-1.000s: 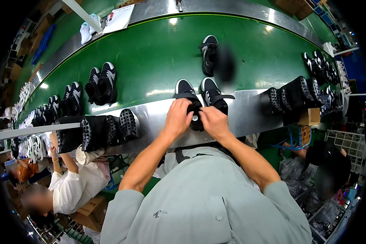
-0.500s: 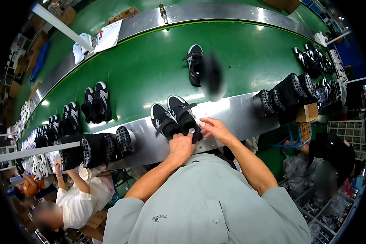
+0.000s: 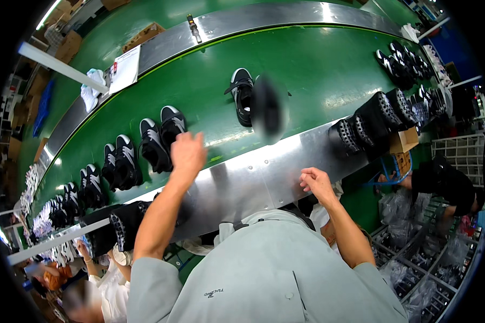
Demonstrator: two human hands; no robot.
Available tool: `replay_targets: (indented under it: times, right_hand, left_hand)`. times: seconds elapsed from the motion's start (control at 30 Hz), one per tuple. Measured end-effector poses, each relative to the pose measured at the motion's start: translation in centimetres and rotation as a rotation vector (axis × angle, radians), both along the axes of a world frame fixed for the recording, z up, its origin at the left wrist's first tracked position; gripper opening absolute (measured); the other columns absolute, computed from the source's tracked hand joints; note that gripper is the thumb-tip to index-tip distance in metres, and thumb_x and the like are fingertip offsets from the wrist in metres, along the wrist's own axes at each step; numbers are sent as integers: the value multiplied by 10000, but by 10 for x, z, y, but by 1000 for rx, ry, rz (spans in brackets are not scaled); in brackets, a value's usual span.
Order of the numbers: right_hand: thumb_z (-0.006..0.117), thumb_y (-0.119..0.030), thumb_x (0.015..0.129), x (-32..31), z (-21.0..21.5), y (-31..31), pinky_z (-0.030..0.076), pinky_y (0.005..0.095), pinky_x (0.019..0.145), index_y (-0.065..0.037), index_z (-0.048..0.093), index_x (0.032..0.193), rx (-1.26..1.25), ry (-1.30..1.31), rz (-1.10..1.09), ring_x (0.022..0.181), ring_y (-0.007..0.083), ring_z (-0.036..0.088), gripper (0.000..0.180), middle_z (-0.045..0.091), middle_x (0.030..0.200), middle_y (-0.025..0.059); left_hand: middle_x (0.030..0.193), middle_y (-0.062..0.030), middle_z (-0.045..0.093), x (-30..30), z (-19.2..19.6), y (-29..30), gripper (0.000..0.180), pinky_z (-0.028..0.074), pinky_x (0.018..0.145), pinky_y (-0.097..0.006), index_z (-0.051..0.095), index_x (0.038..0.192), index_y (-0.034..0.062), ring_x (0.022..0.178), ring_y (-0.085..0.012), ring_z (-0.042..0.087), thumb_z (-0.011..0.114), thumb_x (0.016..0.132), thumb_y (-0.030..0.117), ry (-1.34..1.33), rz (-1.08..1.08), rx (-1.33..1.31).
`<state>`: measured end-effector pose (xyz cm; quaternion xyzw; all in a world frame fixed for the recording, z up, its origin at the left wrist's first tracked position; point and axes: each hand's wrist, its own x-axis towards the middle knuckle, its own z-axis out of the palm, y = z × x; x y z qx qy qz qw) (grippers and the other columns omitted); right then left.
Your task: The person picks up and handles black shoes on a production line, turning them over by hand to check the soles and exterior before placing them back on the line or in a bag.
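My left hand (image 3: 187, 153) reaches out over the green conveyor belt (image 3: 318, 70). It rests beside a pair of black shoes with white heels (image 3: 161, 137) and has nothing in its grip. My right hand (image 3: 317, 183) hovers over the steel ledge (image 3: 253, 183) at the belt's near edge, fingers loosely curled and empty. A single black shoe (image 3: 241, 96) lies further along the belt, next to a blurred dark shape (image 3: 268, 107).
More black shoe pairs (image 3: 118, 164) line the belt to the left. Black shoes stand sole-out on the ledge at the right (image 3: 369, 121) and left (image 3: 121, 226). A paper sheet (image 3: 125, 67) and white cloth (image 3: 93, 86) lie on the far rail. A co-worker (image 3: 94, 293) sits at the lower left.
The shoe pair has gone from the ledge, under both hands, onto the belt to the left. My left hand went with it. My right hand let go and stayed at the ledge.
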<state>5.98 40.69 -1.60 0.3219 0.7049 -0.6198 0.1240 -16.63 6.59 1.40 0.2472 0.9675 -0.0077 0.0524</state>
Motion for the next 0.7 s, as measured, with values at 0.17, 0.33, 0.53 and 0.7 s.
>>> replay_targets:
  times: [0.17, 0.33, 0.53, 0.7]
  right_hand:
    - [627, -164, 945, 23, 0, -1, 544, 277, 648, 56, 640, 1162, -11, -56, -45, 770, 145, 655, 309, 699, 925, 88]
    - [637, -186, 950, 54, 14, 13, 540, 269, 651, 45, 634, 1171, -16, -39, -160, 785, 142, 655, 319, 701, 961, 87]
    - [633, -200, 962, 111, 8, 45, 535, 262, 639, 3, 638, 1159, -53, -106, -460, 780, 133, 654, 283, 693, 969, 84]
    - [659, -153, 921, 92, 2, 79, 539, 260, 587, -14, 650, 1145, 245, 90, -560, 717, 127, 656, 264, 688, 879, 63]
  left_hand:
    - [1038, -141, 612, -24, -36, 115, 390, 508, 823, -473, 566, 1177, 111, 1054, -338, 588, 705, 813, 106, 195, -300, 370]
    - [910, -194, 622, -57, -69, 145, 307, 509, 758, -509, 532, 1121, 90, 893, -400, 616, 581, 827, 15, -60, -284, 429]
    - [924, -246, 631, 4, -49, 163, 567, 514, 818, -529, 495, 1378, 199, 902, -436, 626, 656, 840, 121, -234, -189, 360]
    - [1015, -235, 705, -16, -56, 180, 477, 527, 868, -500, 591, 1226, 120, 1019, -408, 670, 639, 905, 470, -392, 87, 281]
